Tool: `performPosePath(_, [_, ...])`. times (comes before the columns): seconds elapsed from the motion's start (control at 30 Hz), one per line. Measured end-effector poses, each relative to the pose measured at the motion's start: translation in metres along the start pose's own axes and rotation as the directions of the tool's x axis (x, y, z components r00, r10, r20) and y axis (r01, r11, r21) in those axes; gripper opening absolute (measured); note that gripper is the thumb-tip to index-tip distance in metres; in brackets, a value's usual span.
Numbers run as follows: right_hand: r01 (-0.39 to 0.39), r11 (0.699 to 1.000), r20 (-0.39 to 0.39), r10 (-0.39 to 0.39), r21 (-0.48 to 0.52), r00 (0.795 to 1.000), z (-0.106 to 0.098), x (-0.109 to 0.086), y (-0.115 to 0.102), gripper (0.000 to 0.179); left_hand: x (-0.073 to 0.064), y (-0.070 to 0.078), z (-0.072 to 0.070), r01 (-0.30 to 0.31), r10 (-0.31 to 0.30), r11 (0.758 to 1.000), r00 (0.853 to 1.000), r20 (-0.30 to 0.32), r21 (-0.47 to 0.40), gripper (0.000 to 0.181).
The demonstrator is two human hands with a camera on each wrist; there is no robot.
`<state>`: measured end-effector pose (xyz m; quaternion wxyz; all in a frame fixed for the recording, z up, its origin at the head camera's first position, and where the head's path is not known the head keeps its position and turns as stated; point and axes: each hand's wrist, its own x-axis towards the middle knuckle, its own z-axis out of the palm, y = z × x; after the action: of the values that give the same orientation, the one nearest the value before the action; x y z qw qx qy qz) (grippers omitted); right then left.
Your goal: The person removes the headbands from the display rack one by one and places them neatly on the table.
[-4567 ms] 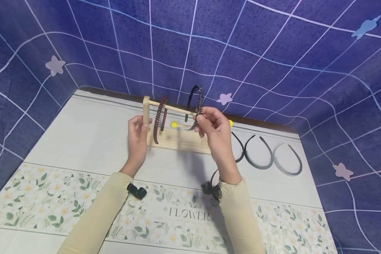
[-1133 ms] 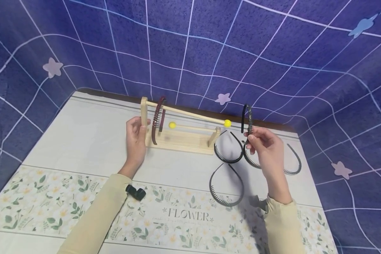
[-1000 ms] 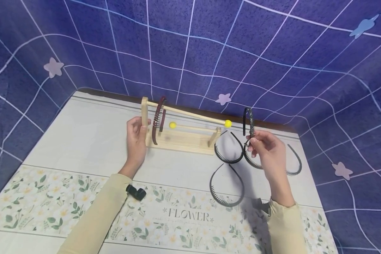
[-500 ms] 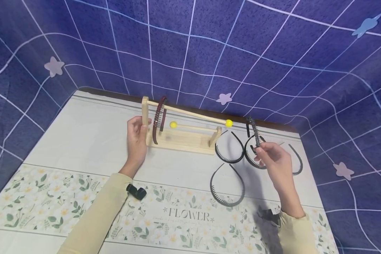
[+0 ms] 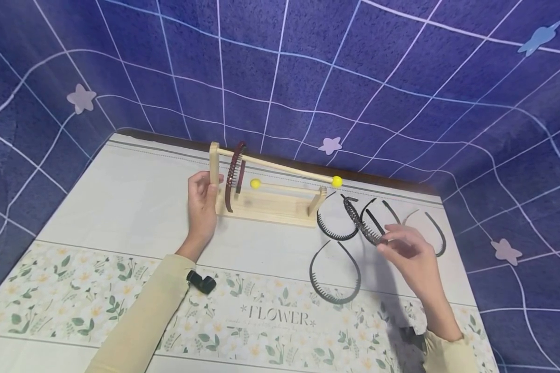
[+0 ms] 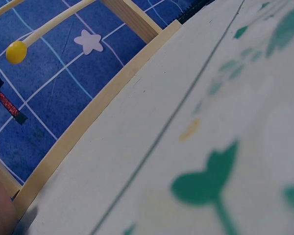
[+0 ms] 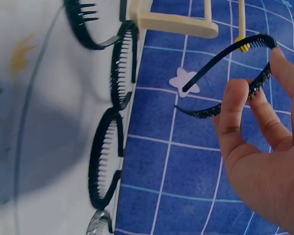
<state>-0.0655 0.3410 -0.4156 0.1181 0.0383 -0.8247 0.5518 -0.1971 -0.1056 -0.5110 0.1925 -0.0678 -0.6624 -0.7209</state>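
My left hand (image 5: 202, 207) grips the left upright of a wooden rack (image 5: 266, 208), thumb in front. The rack has two rods with yellow ball ends; a dark red toothed headband (image 5: 232, 178) hangs on the upper rod near the upright. My right hand (image 5: 415, 259) pinches a glittery black headband (image 5: 365, 230) between thumb and fingers, to the right of the rack. In the right wrist view this headband (image 7: 210, 64) is tilted, its two free ends pointing away from the palm. In the head view it overlaps headbands lying on the table.
Several headbands lie on the table right of the rack: one black (image 5: 338, 239) beside the base, another (image 5: 334, 301) nearer me, a third (image 5: 391, 210) partly hidden behind the held one. A greyish one (image 5: 442, 235) lies farthest right. A blue grid-patterned backdrop stands behind the table (image 5: 135, 191).
My right hand has carried the glittery black headband from beside the upper rod to the right, then lowered it and tipped it toward the table. My left hand stays on the rack.
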Motion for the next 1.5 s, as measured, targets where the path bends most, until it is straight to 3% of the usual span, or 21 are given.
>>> performPosePath(0.07, [0.017, 0.999, 0.023, -0.016, -0.036, 1.0, -0.004, -0.005, 0.004, 0.024, 0.0, 0.0, 0.0, 0.0, 0.0, 1.0, 1.0, 0.006, 0.005, 0.032])
performPosePath(0.37, [0.042, 0.999, 0.097, -0.04, -0.02, 0.995, -0.02, -0.02, 0.022, 0.033, -0.001, -0.001, 0.0, -0.009, 0.009, 1.0, 1.0, 0.005, -0.007, 0.032])
performPosePath(0.53, [0.038, 0.999, 0.1, -0.036, -0.018, 0.994, -0.028, -0.027, 0.033, 0.035, -0.001, -0.002, 0.0, -0.013, 0.013, 1.0, 1.0, 0.0, -0.008, 0.033])
performPosePath(0.77, [0.082, 0.991, 0.112, -0.071, -0.101, 0.991, -0.039, -0.04, 0.045, 0.039, 0.0, -0.003, 0.001, -0.021, 0.02, 1.0, 1.0, -0.007, -0.014, 0.032])
performPosePath(0.93, [0.061, 0.987, 0.141, -0.039, -0.152, 0.989, -0.048, -0.046, 0.052, 0.039, 0.0, -0.003, 0.001, -0.017, 0.017, 1.0, 1.0, -0.015, -0.019, 0.032])
performPosePath(1.17, [0.041, 0.955, 0.156, 0.005, -0.292, 0.988, -0.062, -0.052, 0.061, 0.04, 0.0, -0.004, 0.0, -0.019, 0.019, 0.999, 1.0, -0.013, -0.027, 0.031])
performPosePath(1.5, [0.03, 0.952, 0.184, 0.028, -0.305, 0.983, -0.072, -0.059, 0.07, 0.041, 0.0, -0.003, 0.0, -0.017, 0.017, 0.999, 1.0, -0.005, -0.028, 0.031])
